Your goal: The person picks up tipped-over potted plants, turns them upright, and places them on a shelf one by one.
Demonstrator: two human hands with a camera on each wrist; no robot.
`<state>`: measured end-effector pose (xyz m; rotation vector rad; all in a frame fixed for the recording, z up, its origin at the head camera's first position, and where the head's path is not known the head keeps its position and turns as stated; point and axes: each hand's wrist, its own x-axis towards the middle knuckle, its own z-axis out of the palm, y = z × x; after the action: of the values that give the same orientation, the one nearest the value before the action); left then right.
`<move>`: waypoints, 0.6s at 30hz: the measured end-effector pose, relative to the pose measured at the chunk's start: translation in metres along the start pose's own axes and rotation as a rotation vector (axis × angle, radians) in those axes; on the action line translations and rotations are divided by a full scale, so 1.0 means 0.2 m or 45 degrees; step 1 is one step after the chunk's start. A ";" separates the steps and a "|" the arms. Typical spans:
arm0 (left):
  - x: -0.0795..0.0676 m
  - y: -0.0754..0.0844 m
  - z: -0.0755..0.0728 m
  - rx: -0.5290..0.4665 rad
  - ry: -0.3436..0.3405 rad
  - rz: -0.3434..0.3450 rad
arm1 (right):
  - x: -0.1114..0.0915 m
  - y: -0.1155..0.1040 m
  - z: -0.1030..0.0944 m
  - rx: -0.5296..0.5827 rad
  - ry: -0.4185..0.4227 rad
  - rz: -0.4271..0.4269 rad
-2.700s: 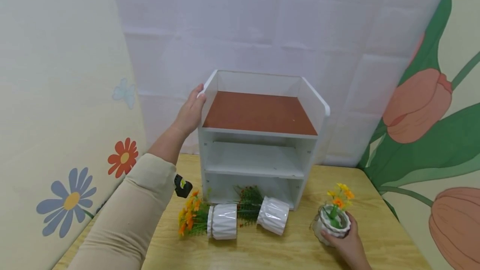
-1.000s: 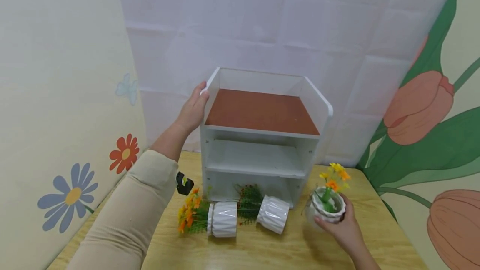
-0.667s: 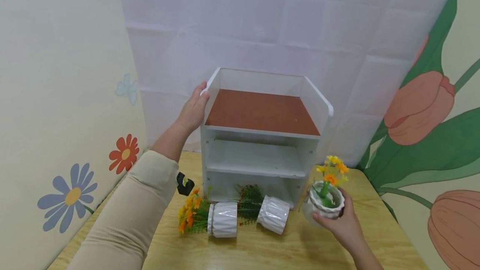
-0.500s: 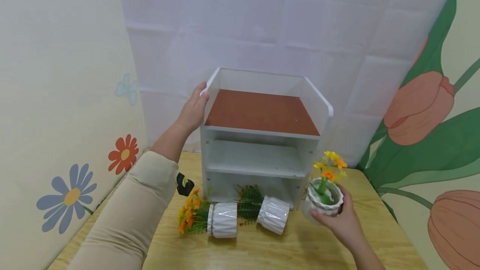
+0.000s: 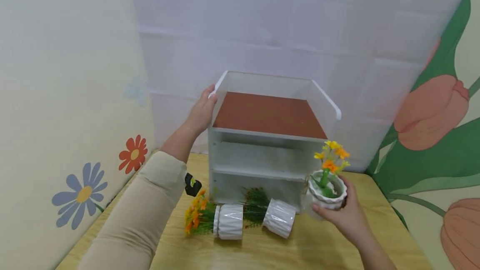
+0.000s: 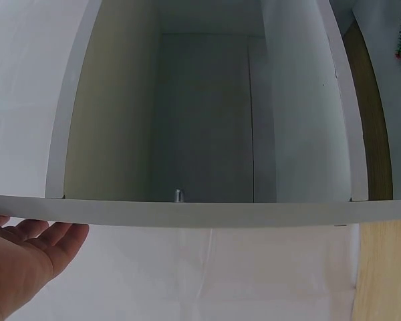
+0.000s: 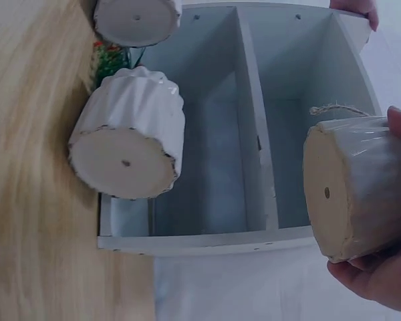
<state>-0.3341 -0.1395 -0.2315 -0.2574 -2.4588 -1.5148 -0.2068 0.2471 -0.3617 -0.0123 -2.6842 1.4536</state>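
**Q:** What do the fingers hold?

**A:** The right hand (image 5: 348, 216) wraps its fingers (image 7: 361, 277) around a glossy white flower pot (image 5: 316, 204). Its yellow and orange flowers (image 5: 330, 164) stand above the rim. The left hand (image 5: 202, 111) holds the edge of the left side panel (image 6: 200, 212).

**Q:** Where is the pot, and how does it handle?

**A:** It is off the desk (image 5: 270, 254), in front of the shelf unit's (image 5: 262, 134) lower right corner; its underside and drain hole show in the right wrist view. Judged by its look, it is rigid glazed ceramic: moderately heavy, smooth enough to slip, liable to chip at the scalloped rim. Grip the body below the rim. Do not lift by the stems or by the twine (image 7: 337, 108).

**Q:** What stands or lies around it?

**A:** Two more white pots lie on their sides on the desk: the left pot (image 5: 229, 222) with orange flowers, the right pot (image 5: 279, 218) with dark green foliage (image 5: 256, 205). The unit has a red-brown top board (image 5: 268, 113) and two compartments below.

**Q:** Surface and room?

**A:** The desk has a pale wood-grain finish. A creased whitish cloth (image 5: 262, 20) hangs behind; painted daisies (image 5: 84, 194) mark the left wall, painted tulips (image 5: 431, 109) the right.
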 end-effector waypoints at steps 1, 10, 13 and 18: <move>0.00 0.00 0.01 0.003 0.001 0.009 | 0.00 -0.01 0.00 -0.006 0.000 -0.002; 0.00 0.00 0.02 0.002 0.021 0.042 | 0.02 -0.12 -0.04 0.049 -0.054 -0.017; 0.01 0.00 0.02 -0.004 0.015 0.038 | 0.03 -0.16 -0.05 0.093 -0.056 -0.067; 0.01 0.01 0.02 -0.005 0.012 0.033 | 0.05 -0.23 -0.07 0.109 -0.060 -0.119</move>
<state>-0.3354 -0.1347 -0.2313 -0.2810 -2.4359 -1.5069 -0.2134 0.2343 -0.3157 0.1535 -2.6171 1.5577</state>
